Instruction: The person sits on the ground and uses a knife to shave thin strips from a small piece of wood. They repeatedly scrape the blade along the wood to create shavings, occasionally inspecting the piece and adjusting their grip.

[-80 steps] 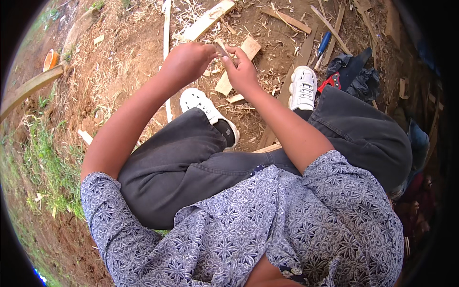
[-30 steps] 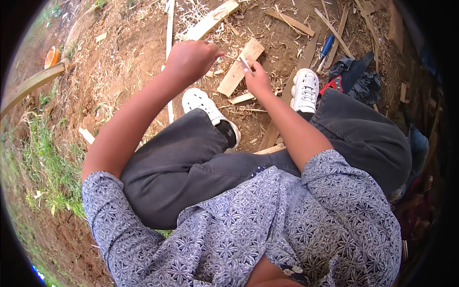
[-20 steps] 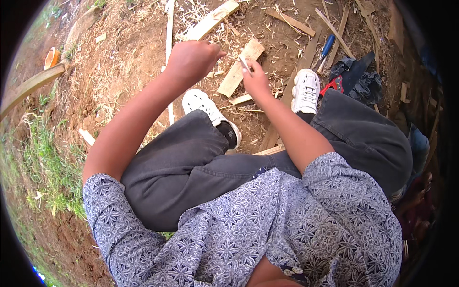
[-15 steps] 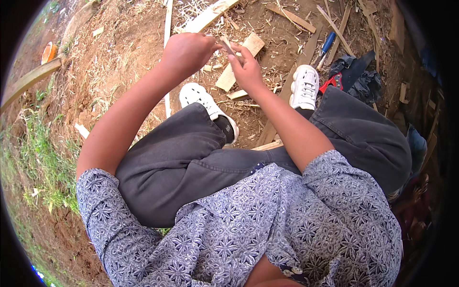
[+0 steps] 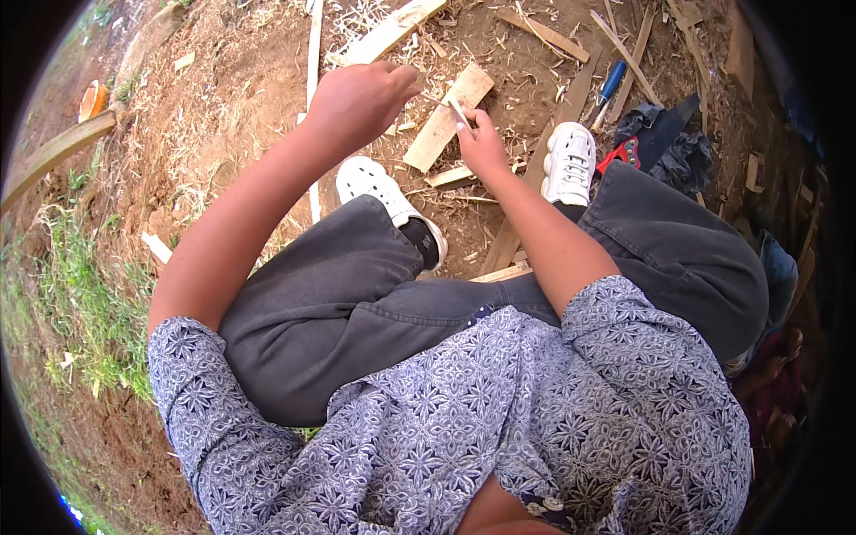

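Observation:
My right hand [image 5: 484,145] is closed round a short, pale wooden stick [image 5: 458,112], whose upper end sticks out past the fingers. To its left my left hand [image 5: 368,96] is raised with its back toward me and its fingers curled. A thin brown strip [image 5: 434,100] reaches from the left fingertips toward the stick; whether it is a blade or a sliver of wood I cannot tell. Below the hands a flat wooden board [image 5: 443,125] lies on the ground, apart from both.
White shoes [image 5: 374,185] on my feet flank the work spot. Wood offcuts and shavings litter the brown soil. Right of them lie a blue-handled tool [image 5: 613,80], a red handle [image 5: 619,155] and black plastic [image 5: 673,147]. An orange item [image 5: 92,100] and grass [image 5: 85,285] are at left.
The hands have drawn apart: my right hand has moved a little right and down with the stick. The stick now shows more clearly above its fingers.

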The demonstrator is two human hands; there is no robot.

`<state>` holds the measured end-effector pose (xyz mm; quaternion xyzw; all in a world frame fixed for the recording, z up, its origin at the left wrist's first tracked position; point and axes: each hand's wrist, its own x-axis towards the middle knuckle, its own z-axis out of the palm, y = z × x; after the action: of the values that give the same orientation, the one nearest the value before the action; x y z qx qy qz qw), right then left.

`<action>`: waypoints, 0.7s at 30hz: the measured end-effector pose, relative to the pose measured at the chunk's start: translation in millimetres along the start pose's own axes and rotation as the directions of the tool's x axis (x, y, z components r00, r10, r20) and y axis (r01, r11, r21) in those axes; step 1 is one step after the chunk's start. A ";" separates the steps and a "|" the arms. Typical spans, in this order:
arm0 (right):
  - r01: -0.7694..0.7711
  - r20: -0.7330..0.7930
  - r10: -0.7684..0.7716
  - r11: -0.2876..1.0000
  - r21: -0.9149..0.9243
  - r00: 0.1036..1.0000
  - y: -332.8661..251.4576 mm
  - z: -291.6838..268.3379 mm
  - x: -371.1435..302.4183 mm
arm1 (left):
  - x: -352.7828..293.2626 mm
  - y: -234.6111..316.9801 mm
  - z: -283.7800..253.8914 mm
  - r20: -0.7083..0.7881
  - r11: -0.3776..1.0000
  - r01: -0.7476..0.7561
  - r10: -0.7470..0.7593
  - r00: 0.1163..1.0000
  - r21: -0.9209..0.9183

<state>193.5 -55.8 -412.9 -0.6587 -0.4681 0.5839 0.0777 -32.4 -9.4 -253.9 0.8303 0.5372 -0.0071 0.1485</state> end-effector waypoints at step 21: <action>0.271 -0.166 -0.261 0.962 0.039 0.951 -9.6 12.1 0.8 | 12.2 -9.3 -16.6 0.046 0.987 -0.148 0.145 0.988 0.064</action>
<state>178.2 -55.4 -410.9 -0.6313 -0.5268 0.5278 0.2129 -38.0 9.3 -242.4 0.8716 0.4712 -0.0312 0.1315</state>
